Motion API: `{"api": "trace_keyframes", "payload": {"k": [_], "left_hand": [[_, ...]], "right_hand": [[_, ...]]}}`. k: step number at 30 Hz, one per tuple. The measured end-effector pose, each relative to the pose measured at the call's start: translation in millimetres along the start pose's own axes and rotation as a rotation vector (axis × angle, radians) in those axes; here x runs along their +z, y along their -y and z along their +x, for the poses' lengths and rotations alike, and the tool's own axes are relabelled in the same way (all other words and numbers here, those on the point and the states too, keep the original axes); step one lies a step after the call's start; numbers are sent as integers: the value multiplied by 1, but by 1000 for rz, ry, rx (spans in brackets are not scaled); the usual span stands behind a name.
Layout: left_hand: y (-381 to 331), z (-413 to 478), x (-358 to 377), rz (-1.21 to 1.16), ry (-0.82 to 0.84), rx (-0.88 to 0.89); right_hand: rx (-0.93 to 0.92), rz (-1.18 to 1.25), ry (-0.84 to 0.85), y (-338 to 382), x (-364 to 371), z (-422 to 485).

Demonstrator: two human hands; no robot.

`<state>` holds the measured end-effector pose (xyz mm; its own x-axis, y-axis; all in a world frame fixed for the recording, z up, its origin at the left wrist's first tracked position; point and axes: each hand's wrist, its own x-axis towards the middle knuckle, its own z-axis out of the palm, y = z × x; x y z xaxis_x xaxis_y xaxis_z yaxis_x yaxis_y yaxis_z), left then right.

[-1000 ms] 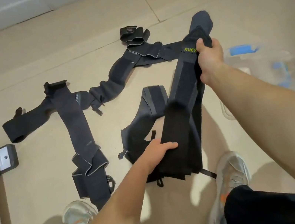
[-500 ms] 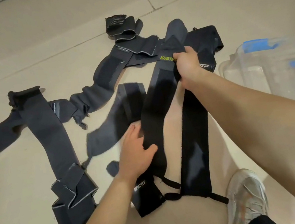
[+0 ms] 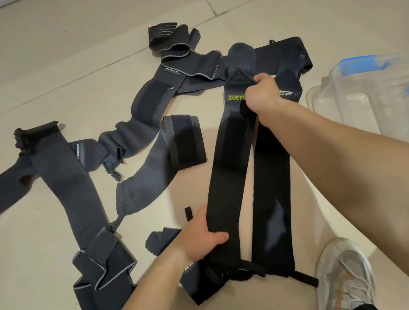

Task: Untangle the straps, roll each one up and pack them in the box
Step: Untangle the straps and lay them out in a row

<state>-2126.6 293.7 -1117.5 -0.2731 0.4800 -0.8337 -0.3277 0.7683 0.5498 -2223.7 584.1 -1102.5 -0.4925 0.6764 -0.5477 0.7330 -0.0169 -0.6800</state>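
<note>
Above floor [image 3: 22, 77], near box [image 3: 365, 90]: right hand [image 3: 262, 93] fingers clenched on strap [image 3: 226, 178] top, left hand [image 3: 203, 233] gripping its lower end, holding it taut, likely to free it for rolling. Other straps [image 3: 74, 192] lie tangled.

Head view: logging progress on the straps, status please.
Left hand grips the black strap low, right hand grips its top. Strap stretched out, not rolled. Grey straps tangled on floor at left; clear box at right.

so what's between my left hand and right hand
The black strap with yellow lettering spans it, right hand gripping its top, left hand its lower edge, in the head view.
</note>
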Motion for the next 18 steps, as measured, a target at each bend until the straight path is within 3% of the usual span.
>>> {"api": "trace_keyframes", "payload": {"k": [4,11,15,18], "left_hand": [[18,-3,6,150,2,-44],[20,-21,10,418,-257,-39],[26,-47,8,343,-503,9],[40,-69,9,152,-778,-2]], "right_hand": [[-18,-113,-56,2,5,1],[-88,-193,-188,4,14,-24],[-138,-212,-149,-12,26,-85],[-209,-215,53,-49,47,-149]]}}
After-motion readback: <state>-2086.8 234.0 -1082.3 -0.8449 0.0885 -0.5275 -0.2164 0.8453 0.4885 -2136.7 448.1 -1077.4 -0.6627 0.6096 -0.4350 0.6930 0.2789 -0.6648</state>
